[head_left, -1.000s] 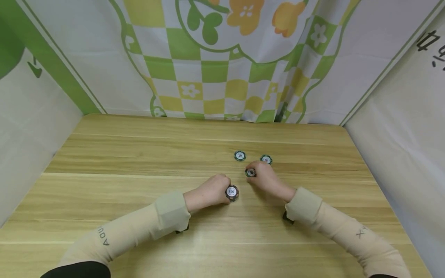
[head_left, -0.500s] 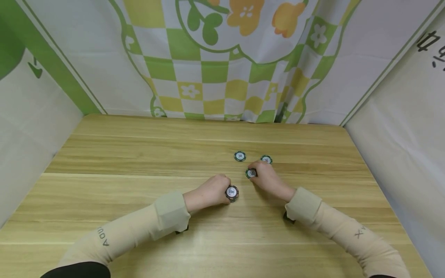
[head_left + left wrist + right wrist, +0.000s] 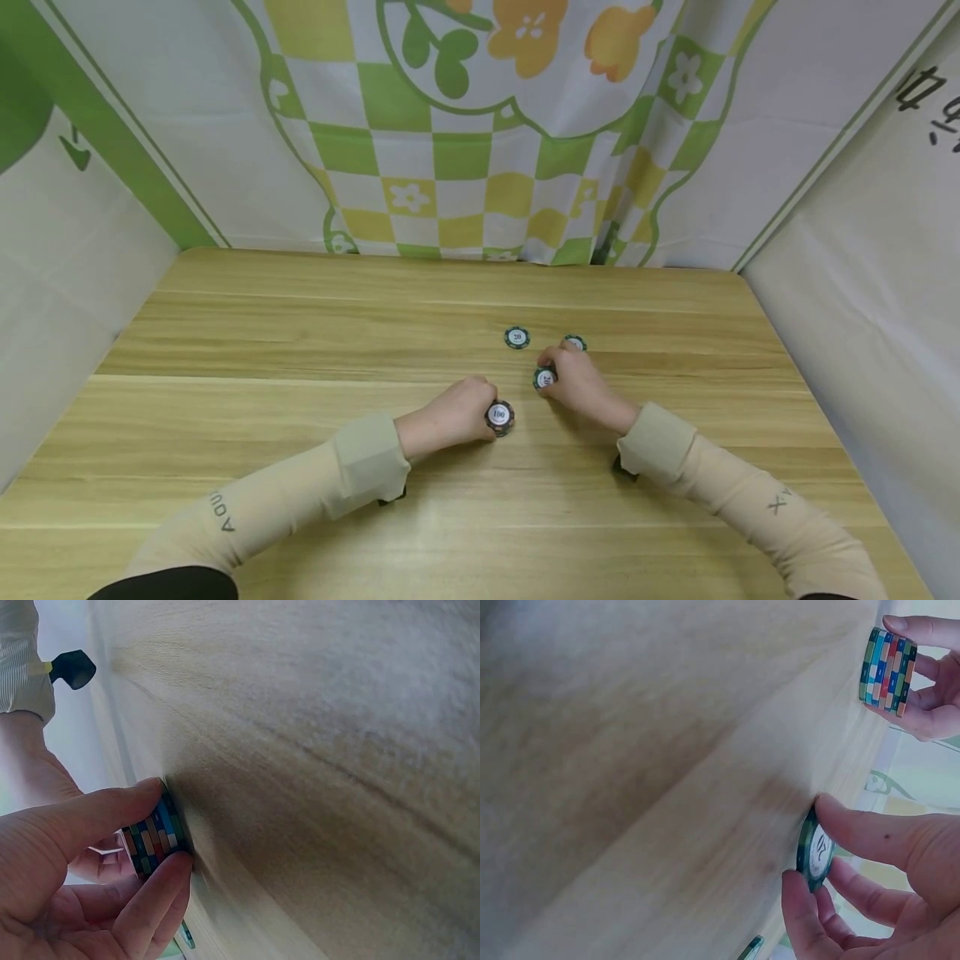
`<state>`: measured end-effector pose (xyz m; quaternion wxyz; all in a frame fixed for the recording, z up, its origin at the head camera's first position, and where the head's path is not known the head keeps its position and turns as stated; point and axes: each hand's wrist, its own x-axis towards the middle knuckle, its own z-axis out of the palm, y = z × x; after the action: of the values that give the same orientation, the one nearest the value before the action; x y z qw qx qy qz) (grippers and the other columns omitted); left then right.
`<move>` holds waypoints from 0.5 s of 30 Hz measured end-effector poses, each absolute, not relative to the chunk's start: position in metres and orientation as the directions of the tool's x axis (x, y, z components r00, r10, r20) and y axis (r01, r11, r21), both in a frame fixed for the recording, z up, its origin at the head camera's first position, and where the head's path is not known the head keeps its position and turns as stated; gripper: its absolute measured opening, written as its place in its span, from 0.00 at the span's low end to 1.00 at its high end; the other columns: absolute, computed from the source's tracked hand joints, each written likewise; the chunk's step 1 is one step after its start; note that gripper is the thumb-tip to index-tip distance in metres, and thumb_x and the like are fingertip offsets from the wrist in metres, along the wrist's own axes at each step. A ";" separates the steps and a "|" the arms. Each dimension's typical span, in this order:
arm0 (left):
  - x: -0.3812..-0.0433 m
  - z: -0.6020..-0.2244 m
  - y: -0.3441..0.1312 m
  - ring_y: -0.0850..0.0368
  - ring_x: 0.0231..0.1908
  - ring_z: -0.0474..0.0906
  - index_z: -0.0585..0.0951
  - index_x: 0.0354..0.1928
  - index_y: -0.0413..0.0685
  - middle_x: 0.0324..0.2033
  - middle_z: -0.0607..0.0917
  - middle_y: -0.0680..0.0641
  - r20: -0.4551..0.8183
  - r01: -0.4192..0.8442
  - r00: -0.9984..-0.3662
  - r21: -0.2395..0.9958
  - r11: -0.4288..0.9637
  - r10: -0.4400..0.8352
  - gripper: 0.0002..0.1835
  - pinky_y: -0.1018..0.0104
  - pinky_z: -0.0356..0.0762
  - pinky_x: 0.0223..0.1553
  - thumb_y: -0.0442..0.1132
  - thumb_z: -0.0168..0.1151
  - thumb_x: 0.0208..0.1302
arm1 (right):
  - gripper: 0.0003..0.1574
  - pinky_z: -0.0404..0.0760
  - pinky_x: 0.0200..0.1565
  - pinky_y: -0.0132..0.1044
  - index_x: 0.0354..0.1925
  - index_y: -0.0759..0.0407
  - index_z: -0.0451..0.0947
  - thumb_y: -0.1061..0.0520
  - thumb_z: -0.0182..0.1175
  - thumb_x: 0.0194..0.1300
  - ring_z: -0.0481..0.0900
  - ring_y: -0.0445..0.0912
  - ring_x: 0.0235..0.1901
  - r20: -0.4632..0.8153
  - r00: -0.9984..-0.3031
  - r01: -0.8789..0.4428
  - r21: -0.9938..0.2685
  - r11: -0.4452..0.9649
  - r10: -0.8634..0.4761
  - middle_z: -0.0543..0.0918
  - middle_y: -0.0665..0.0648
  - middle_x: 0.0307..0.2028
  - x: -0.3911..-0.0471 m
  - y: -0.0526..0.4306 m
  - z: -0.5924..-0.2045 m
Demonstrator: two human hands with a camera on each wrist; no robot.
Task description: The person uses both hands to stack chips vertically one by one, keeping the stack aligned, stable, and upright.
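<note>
My left hand (image 3: 453, 410) grips a short stack of poker chips (image 3: 500, 416) by its edge, the top one marked 100. Bands of green, blue, red and peach show along the stack's side (image 3: 155, 836) in the left wrist view, with the thumb on one side and fingers on the other. To the right and a little farther back, my right hand (image 3: 583, 390) pinches a green poker chip (image 3: 543, 379) marked 20 between thumb and fingers. The right wrist view has this chip (image 3: 815, 849) low over the tabletop, its lower edge close to the wood.
Two more green chips lie flat beyond my hands: one marked 20 (image 3: 517, 337), the other (image 3: 576, 342) partly covered by the right hand. Beneath everything is a wooden table (image 3: 300, 317), backed by a green-and-yellow checked curtain (image 3: 465, 158), with pale cloth walls at the sides.
The green chip in my right hand has shifted slightly toward me, and more of its face and number shows. The right fingers have moved a little; the left hand and stack stay put.
</note>
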<state>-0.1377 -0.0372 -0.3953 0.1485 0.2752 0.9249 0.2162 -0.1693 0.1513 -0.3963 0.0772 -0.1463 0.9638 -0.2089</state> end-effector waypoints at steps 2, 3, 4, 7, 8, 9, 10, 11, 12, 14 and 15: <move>-0.138 -0.395 -0.037 0.58 0.27 0.72 0.78 0.28 0.39 0.26 0.76 0.48 -0.155 0.446 -0.805 0.479 0.756 0.573 0.14 0.66 0.74 0.30 0.34 0.73 0.38 | 0.21 0.74 0.42 0.41 0.41 0.64 0.77 0.59 0.70 0.47 0.72 0.50 0.37 -0.097 -0.945 -0.240 -0.436 0.867 -0.311 0.73 0.60 0.37 -0.170 0.152 -0.395; -0.137 -0.395 -0.037 0.58 0.27 0.72 0.78 0.28 0.39 0.26 0.76 0.47 -0.153 0.447 -0.805 0.478 0.756 0.573 0.14 0.66 0.74 0.31 0.34 0.73 0.38 | 0.20 0.74 0.40 0.41 0.40 0.64 0.77 0.59 0.70 0.47 0.72 0.49 0.36 -0.102 -0.945 -0.236 -0.443 0.865 -0.310 0.73 0.59 0.36 -0.170 0.153 -0.395; -0.137 -0.395 -0.037 0.58 0.27 0.72 0.78 0.28 0.38 0.26 0.76 0.47 -0.153 0.448 -0.806 0.474 0.758 0.572 0.14 0.66 0.75 0.31 0.34 0.73 0.38 | 0.18 0.74 0.39 0.40 0.39 0.63 0.77 0.59 0.69 0.48 0.71 0.48 0.35 -0.104 -0.945 -0.233 -0.450 0.862 -0.310 0.73 0.58 0.35 -0.171 0.153 -0.395; -0.137 -0.395 -0.036 0.58 0.28 0.72 0.78 0.28 0.38 0.26 0.76 0.47 -0.150 0.453 -0.807 0.464 0.761 0.571 0.14 0.66 0.75 0.31 0.34 0.73 0.38 | 0.12 0.72 0.34 0.37 0.35 0.62 0.77 0.61 0.67 0.51 0.70 0.47 0.32 -0.085 -0.940 -0.255 -0.469 0.845 -0.331 0.73 0.57 0.31 -0.172 0.155 -0.395; -0.137 -0.394 -0.036 0.58 0.28 0.73 0.78 0.28 0.38 0.26 0.76 0.47 -0.151 0.453 -0.807 0.462 0.762 0.571 0.14 0.66 0.75 0.31 0.33 0.73 0.38 | 0.09 0.72 0.33 0.37 0.34 0.62 0.77 0.62 0.66 0.52 0.70 0.47 0.31 -0.078 -0.937 -0.265 -0.477 0.838 -0.340 0.73 0.56 0.29 -0.173 0.156 -0.395; -0.137 -0.394 -0.036 0.58 0.28 0.73 0.78 0.28 0.38 0.26 0.76 0.47 -0.152 0.454 -0.807 0.460 0.763 0.571 0.14 0.66 0.75 0.32 0.34 0.73 0.38 | 0.08 0.71 0.32 0.36 0.33 0.62 0.77 0.62 0.65 0.53 0.69 0.46 0.30 -0.074 -0.935 -0.269 -0.485 0.832 -0.346 0.73 0.56 0.28 -0.173 0.156 -0.394; -0.137 -0.394 -0.036 0.58 0.28 0.73 0.78 0.29 0.38 0.26 0.76 0.47 -0.154 0.453 -0.807 0.459 0.764 0.571 0.14 0.66 0.75 0.32 0.34 0.72 0.38 | 0.06 0.70 0.31 0.35 0.32 0.62 0.77 0.63 0.64 0.54 0.69 0.46 0.29 -0.071 -0.934 -0.272 -0.493 0.826 -0.350 0.73 0.55 0.27 -0.173 0.157 -0.394; -0.137 -0.394 -0.036 0.58 0.28 0.73 0.78 0.29 0.38 0.26 0.76 0.47 -0.154 0.453 -0.807 0.458 0.764 0.571 0.14 0.66 0.75 0.32 0.34 0.72 0.39 | 0.05 0.70 0.30 0.35 0.32 0.62 0.77 0.64 0.63 0.54 0.69 0.45 0.28 -0.072 -0.932 -0.274 -0.502 0.820 -0.356 0.74 0.55 0.26 -0.174 0.158 -0.393; -0.137 -0.394 -0.036 0.58 0.28 0.73 0.78 0.28 0.38 0.26 0.76 0.47 -0.155 0.454 -0.806 0.457 0.765 0.571 0.14 0.66 0.75 0.32 0.34 0.72 0.39 | 0.04 0.70 0.30 0.34 0.32 0.62 0.77 0.64 0.63 0.55 0.69 0.45 0.28 -0.077 -0.931 -0.270 -0.512 0.815 -0.357 0.74 0.55 0.25 -0.174 0.158 -0.393; -0.137 -0.394 -0.036 0.58 0.28 0.73 0.78 0.28 0.38 0.26 0.76 0.47 -0.154 0.457 -0.805 0.455 0.764 0.573 0.14 0.66 0.75 0.32 0.33 0.72 0.39 | 0.03 0.69 0.29 0.33 0.32 0.63 0.77 0.64 0.61 0.56 0.69 0.44 0.27 -0.098 -0.930 -0.251 -0.533 0.808 -0.354 0.74 0.54 0.25 -0.174 0.159 -0.392; -0.137 -0.394 -0.037 0.58 0.28 0.73 0.78 0.28 0.38 0.26 0.76 0.47 -0.153 0.459 -0.804 0.453 0.764 0.574 0.14 0.66 0.75 0.32 0.33 0.72 0.39 | 0.02 0.69 0.29 0.33 0.32 0.63 0.77 0.65 0.61 0.57 0.69 0.44 0.27 -0.109 -0.929 -0.243 -0.542 0.804 -0.354 0.74 0.54 0.25 -0.173 0.159 -0.392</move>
<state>-0.1368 -0.0366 -0.3941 0.1429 0.2782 0.9282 0.2014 -0.1734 0.1592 -0.3916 0.1029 -0.1580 0.9443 -0.2698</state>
